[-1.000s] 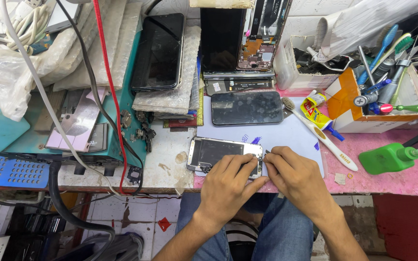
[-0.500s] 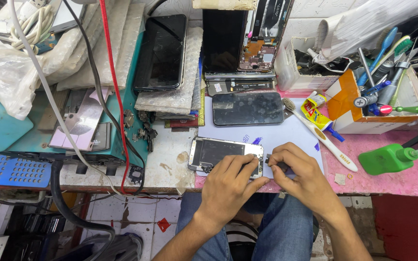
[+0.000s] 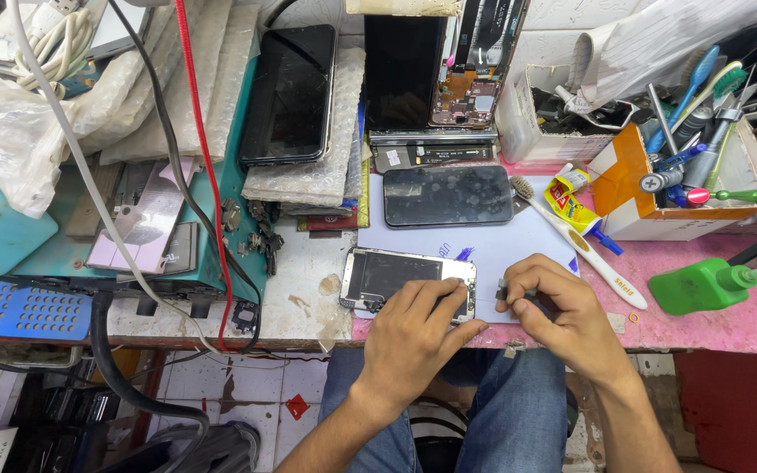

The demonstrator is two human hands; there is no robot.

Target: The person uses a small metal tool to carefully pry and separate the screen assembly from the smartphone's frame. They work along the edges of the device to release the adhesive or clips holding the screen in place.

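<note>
Fingers of the left hand [image 3: 413,328] press together on the right end of the opened phone frame [image 3: 405,278], pinning it to the bench edge. The right hand [image 3: 562,315] pinches a small grey part [image 3: 512,294] just beside that end. Judged step: fitting or removing a component; the next move calls for fine alignment. The frame's long axis runs left-right, open side up.

Two bare forearms, no sleeves, left hand [image 3: 413,328], right hand [image 3: 562,315], blue denim jeans on the legs
</note>
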